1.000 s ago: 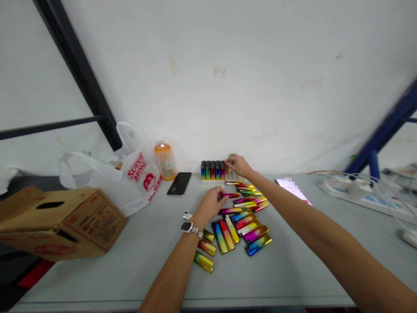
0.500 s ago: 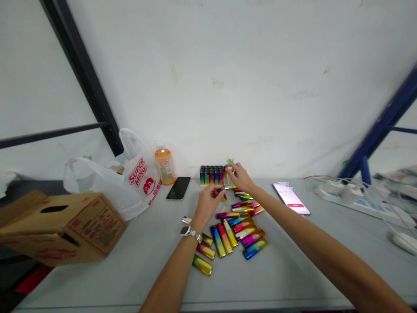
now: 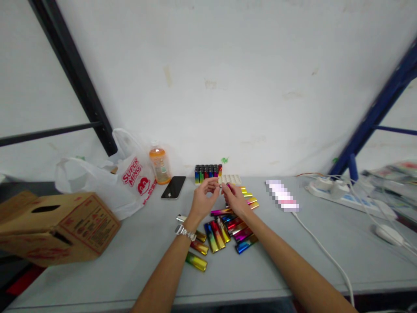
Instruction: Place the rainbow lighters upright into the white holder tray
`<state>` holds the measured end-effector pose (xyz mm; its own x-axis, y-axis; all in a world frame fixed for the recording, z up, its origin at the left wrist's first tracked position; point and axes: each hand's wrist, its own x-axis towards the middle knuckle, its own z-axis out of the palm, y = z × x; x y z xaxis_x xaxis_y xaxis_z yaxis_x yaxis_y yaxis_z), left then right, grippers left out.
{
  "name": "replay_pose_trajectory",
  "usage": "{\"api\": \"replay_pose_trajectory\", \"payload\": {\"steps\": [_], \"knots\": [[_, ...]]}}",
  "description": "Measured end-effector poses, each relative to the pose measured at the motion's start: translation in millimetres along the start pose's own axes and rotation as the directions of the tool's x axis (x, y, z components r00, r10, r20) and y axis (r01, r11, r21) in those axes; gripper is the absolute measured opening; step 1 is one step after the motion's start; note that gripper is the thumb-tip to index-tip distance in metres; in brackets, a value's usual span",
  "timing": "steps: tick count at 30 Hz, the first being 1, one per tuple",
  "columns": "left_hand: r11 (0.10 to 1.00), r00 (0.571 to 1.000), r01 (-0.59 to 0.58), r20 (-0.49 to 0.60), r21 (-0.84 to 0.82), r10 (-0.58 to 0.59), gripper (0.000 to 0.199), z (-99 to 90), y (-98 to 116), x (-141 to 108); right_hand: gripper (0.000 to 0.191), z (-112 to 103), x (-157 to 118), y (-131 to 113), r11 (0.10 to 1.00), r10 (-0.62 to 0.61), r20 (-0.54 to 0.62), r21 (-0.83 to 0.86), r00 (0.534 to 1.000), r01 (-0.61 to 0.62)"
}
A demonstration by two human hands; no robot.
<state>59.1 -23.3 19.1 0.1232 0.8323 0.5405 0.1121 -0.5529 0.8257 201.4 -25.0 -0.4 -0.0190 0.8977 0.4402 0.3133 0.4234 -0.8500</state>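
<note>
My left hand [image 3: 204, 199], with a silver watch at the wrist, and my right hand [image 3: 236, 199] meet over the table in front of a pale rack. Between their fingertips is a lighter [image 3: 228, 186], mostly hidden, its small metal end towards the left fingers. The right fingers close round its pinkish body; the left thumb and fingers pinch at the metal end. Behind them, the rack [image 3: 233, 179] holds several upright lighters [image 3: 206, 170] on its left side. More shiny coloured lighters [image 3: 216, 234] lie loose below and right of my hands, with a few beside the left wrist [image 3: 196, 261].
A cardboard box [image 3: 87, 230], a white plastic bag [image 3: 107, 191], an orange bottle [image 3: 160, 165] and a dark phone [image 3: 173, 187] stand or lie on the left. On the right are a lit phone [image 3: 282, 195] with a white cable and a power strip [image 3: 352, 200].
My right hand has left the rack and come down to my left hand at the lighter. A reddish lighter now stands at the right end of the upright group. The view has shifted slightly.
</note>
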Motion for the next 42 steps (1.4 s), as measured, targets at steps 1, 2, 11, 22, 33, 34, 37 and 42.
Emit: {"api": "replay_pose_trajectory", "payload": {"steps": [1, 2, 11, 22, 33, 34, 37, 42], "knots": [[0.999, 1.0, 0.0, -0.016, 0.036, 0.001, 0.028, -0.9, 0.5, 0.0, 0.045, -1.0, -0.6, 2.4, 1.0, 0.009, -0.015, -0.004, 1.0, -0.009], [0.997, 1.0, 0.004, -0.028, 0.081, -0.002, 0.023, -1.9, 0.3, -0.1, 0.044, -2.1, -1.2, 4.4, 1.0, 0.022, -0.023, -0.008, 0.999, -0.022], [0.926, 0.938, -0.036, 0.332, 0.375, -0.099, 0.012, -5.9, -14.5, -6.2, 0.025, -8.7, -1.0, 7.2, 0.968, -0.013, -0.11, -0.249, 0.994, -0.015], [0.91, 0.805, 0.125, 0.496, 0.394, -0.326, 0.031, -19.7, -23.4, -10.8, 0.037, -9.4, -4.4, 7.3, 0.971, -0.014, -0.143, -0.239, 0.99, -0.021], [0.91, 0.829, 0.14, 0.456, 0.391, -0.324, 0.031, -20.6, -28.4, -9.8, 0.026, -10.8, -1.7, 10.9, 0.956, -0.026, -0.155, -0.293, 0.988, -0.02], [0.911, 0.832, 0.141, 0.452, 0.389, -0.321, 0.03, -20.5, -27.9, -9.8, 0.025, -11.5, -2.0, 9.5, 0.962, -0.02, -0.148, -0.271, 0.989, -0.021], [0.911, 0.838, 0.134, 0.446, 0.391, -0.315, 0.027, -20.6, -26.3, -9.6, 0.019, -13.4, -3.0, 6.6, 0.985, -0.05, -0.151, -0.173, 0.987, 0.024], [0.895, 0.834, 0.148, 0.433, 0.42, -0.341, 0.026, -20.8, -24.5, -9.2, 0.021, -14.8, -3.1, 11.4, 0.996, -0.091, -0.122, -0.017, 0.988, 0.09]]}}
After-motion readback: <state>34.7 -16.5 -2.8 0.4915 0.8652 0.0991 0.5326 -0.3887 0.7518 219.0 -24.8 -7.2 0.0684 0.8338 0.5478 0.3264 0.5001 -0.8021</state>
